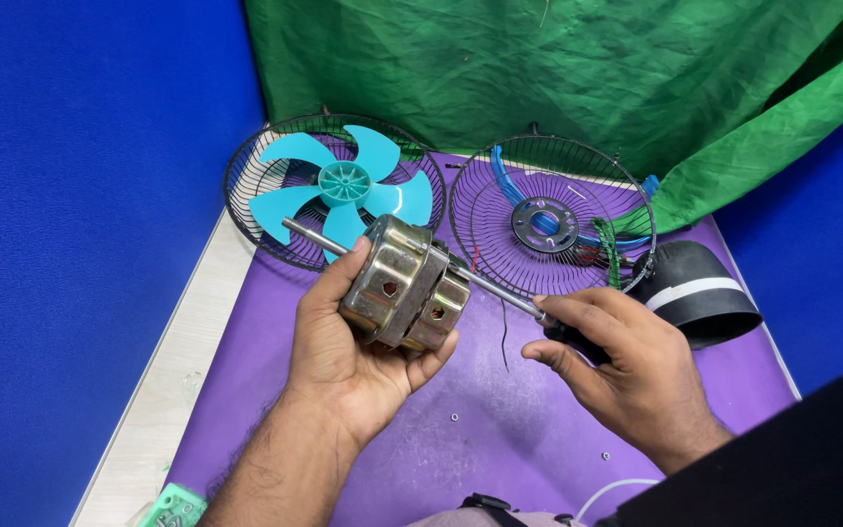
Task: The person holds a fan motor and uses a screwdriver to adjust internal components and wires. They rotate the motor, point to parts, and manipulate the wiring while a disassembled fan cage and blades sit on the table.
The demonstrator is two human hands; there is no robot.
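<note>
My left hand holds a metal fan motor from below, its steel shaft pointing up and left. My right hand grips the black handle of a screwdriver. The screwdriver's shank runs leftward to the motor's right side, and its tip is hidden against the casing. Thin dark wires hang from the motor over the purple mat.
A wire guard holding a turquoise fan blade lies at the back left. Beside it is a second wire guard with a metal ring and blue wire. A black motor cover sits at right. Small screws lie on the mat.
</note>
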